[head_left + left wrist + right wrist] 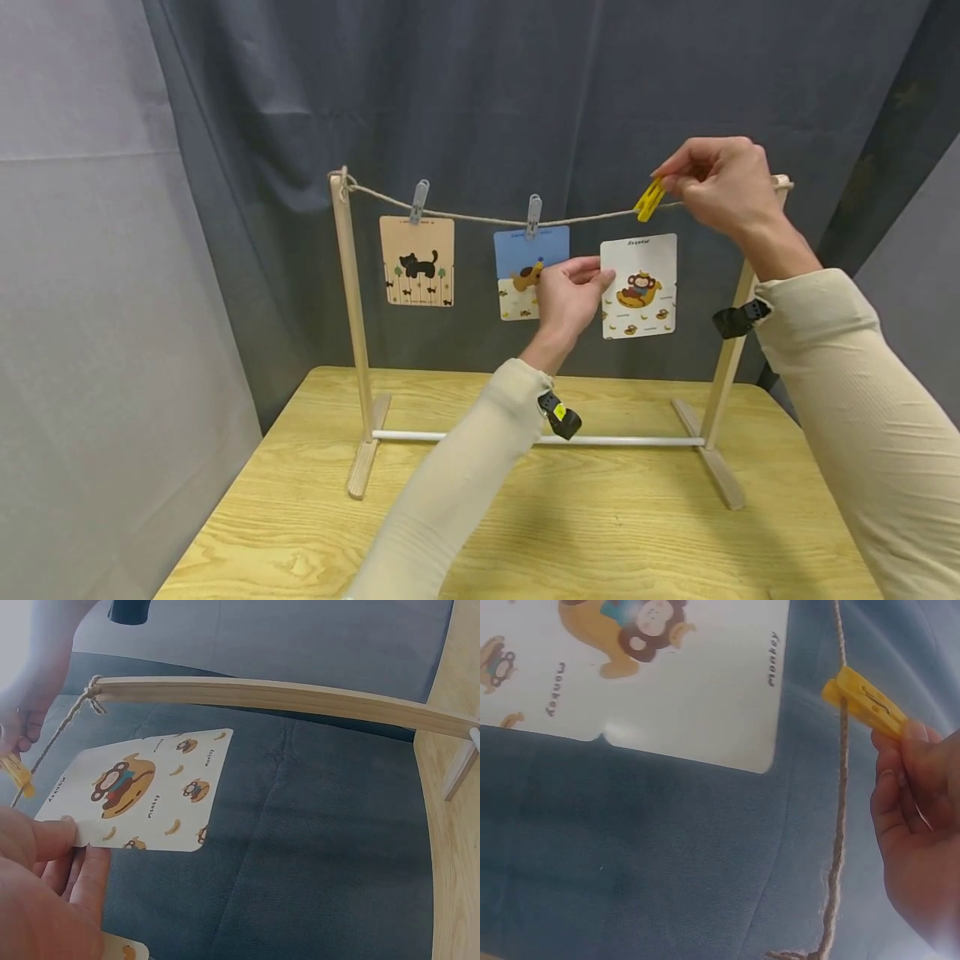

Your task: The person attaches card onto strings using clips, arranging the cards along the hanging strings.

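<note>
My left hand point(572, 298) pinches the left edge of a white monkey card point(639, 321) between thumb and fingers. The card hangs just below the rope point(472, 218), apart from it. Above and to the right, my right hand point(723, 183) pinches a yellow clothespin point(649, 200) by its upper end. In the right wrist view the lower end of that yellow clothespin point(866, 703) straddles the rope. Behind my left hand, a blue dog card point(517, 246) hangs from a grey clothespin point(533, 215), partly covered. A peach cat card point(417, 287) hangs farther left from another grey clothespin point(419, 202).
The rope is tied between two wooden posts, the left post point(348, 308) and the right post point(726, 375). A white bar point(622, 440) joins their feet above the wooden table point(300, 517). A dark curtain point(450, 100) hangs behind the stand.
</note>
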Action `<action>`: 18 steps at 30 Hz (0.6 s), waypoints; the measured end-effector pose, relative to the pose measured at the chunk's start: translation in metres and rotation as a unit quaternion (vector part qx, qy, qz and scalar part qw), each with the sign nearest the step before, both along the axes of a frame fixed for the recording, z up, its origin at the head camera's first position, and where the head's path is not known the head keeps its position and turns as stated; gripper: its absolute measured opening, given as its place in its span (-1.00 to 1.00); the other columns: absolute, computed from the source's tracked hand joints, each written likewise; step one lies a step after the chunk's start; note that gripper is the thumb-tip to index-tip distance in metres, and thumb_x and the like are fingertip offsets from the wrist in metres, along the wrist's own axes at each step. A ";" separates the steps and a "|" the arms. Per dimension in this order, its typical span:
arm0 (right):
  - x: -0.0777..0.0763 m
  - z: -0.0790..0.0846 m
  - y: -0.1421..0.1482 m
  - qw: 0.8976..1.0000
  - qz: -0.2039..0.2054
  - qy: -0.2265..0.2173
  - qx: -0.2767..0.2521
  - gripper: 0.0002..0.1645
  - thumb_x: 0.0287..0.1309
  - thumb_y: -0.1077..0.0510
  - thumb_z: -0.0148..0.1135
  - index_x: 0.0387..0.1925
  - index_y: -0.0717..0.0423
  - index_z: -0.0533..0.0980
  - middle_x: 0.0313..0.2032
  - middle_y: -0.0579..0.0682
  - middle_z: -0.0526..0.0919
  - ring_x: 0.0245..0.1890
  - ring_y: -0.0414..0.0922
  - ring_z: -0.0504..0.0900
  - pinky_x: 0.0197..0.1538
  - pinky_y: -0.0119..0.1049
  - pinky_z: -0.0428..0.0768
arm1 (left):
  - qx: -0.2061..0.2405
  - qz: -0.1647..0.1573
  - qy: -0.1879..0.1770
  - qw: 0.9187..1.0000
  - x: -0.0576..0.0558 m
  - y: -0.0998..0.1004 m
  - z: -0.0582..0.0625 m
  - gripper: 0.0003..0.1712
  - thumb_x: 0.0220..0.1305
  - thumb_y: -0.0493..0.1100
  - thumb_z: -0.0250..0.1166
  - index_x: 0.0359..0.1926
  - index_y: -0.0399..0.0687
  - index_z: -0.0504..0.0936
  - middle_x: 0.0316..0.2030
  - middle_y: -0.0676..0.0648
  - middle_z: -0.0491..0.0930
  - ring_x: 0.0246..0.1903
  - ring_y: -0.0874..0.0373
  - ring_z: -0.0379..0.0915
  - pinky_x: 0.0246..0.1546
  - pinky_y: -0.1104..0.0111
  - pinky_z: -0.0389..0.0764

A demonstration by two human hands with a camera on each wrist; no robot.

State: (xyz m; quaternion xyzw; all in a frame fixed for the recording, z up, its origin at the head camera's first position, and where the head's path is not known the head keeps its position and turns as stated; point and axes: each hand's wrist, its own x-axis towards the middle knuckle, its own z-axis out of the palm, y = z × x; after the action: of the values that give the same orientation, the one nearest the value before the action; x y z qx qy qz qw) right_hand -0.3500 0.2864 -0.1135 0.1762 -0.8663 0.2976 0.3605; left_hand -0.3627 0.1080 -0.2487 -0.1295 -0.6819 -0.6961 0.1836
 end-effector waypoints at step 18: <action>0.000 -0.004 -0.005 0.994 -0.013 -0.086 0.072 -0.78 0.42 0.15 0.26 -0.08 0.03 0.78 -0.04 0.09 0.76 -0.33 -0.17 0.67 -0.39 -0.46 0.51 | 0.001 0.001 -0.002 1.000 0.003 0.000 0.000 -0.81 0.24 -0.17 0.54 -0.12 -0.04 0.83 -0.33 0.09 0.80 -0.37 0.42 0.66 -0.35 0.52 0.63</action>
State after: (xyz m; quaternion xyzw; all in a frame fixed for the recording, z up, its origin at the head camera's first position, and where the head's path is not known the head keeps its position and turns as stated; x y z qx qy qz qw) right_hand -0.3500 0.2814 -0.1177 0.1645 -0.9153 0.2438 0.2751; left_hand -0.3601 0.1082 -0.2487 -0.1267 -0.6820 -0.6966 0.1831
